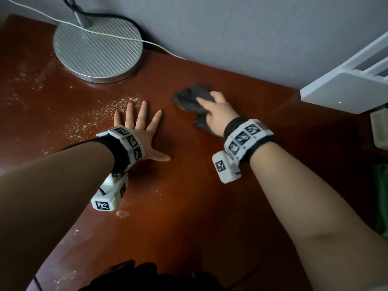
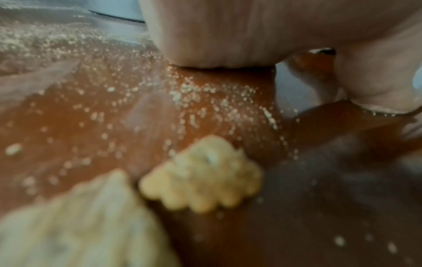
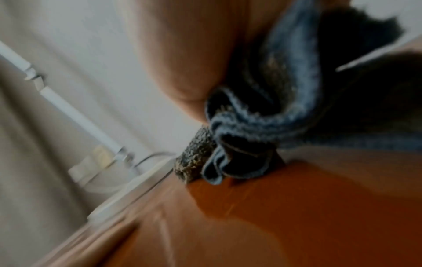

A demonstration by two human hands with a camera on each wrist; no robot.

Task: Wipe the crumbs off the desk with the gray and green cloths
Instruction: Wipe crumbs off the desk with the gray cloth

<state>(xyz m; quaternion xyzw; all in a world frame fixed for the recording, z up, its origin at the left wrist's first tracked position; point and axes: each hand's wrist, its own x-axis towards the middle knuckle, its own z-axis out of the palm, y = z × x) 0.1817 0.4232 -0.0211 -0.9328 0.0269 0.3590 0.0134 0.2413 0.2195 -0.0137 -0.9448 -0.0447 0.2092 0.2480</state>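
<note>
My right hand (image 1: 212,108) grips the bunched gray cloth (image 1: 189,97) on the reddish-brown desk (image 1: 189,196), near the back wall. In the right wrist view the gray cloth (image 3: 262,117) hangs in folds from my fingers and touches the desk (image 3: 297,207). My left hand (image 1: 140,127) lies flat on the desk with fingers spread, holding nothing. Fine crumbs (image 1: 109,108) are scattered just beyond and left of its fingertips. The left wrist view shows crumbs (image 2: 194,97) by my palm and larger biscuit pieces (image 2: 200,182) close to the camera. A green cloth (image 1: 381,198) lies at the right edge.
A round silver lamp base (image 1: 97,53) with a white cable (image 1: 126,38) stands at the back left. More crumbs (image 1: 31,80) spread over the far left. A white shelf unit (image 1: 346,85) stands at the right. A biscuit fragment (image 1: 121,213) lies under my left wrist.
</note>
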